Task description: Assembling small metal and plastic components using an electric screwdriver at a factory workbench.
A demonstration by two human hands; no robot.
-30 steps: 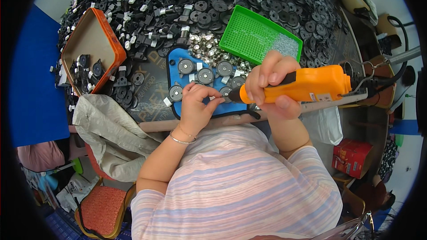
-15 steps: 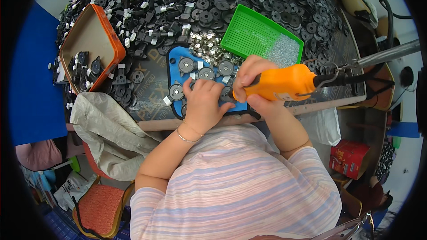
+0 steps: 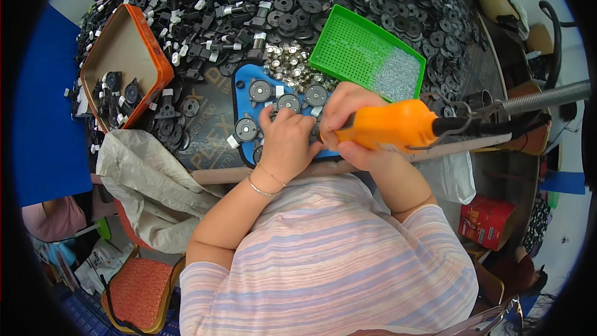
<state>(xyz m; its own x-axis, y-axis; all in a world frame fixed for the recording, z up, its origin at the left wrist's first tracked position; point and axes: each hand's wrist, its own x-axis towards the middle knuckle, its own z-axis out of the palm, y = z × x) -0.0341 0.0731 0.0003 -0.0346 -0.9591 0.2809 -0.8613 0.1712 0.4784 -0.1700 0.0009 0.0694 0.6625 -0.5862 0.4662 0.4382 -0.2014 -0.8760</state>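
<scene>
My right hand (image 3: 351, 118) is wrapped round an orange electric screwdriver (image 3: 401, 126), whose tip points left toward the blue fixture tray (image 3: 244, 74). The tip itself is hidden by my fingers. Round black wheel parts (image 3: 247, 129) with metal centres and white tabs sit in the tray. My left hand (image 3: 286, 143) lies over the tray's near middle, fingers spread and bent onto the parts, thumb close to the screwdriver's tip. What lies under that palm cannot be seen. Small silvery metal pieces (image 3: 291, 65) are heaped just beyond the tray.
A green basket (image 3: 323, 30) holding many small screws stands beyond my right hand. At the left is an orange-rimmed tray (image 3: 163, 74) with several black parts. Black parts (image 3: 286, 6) pile across the far table. A spring (image 3: 547, 96) and cable reach in from the right.
My right hand and the screwdriver have shifted slightly left and tilted, its back end lower. The spring and cable swung lower too. My left hand has barely moved.
</scene>
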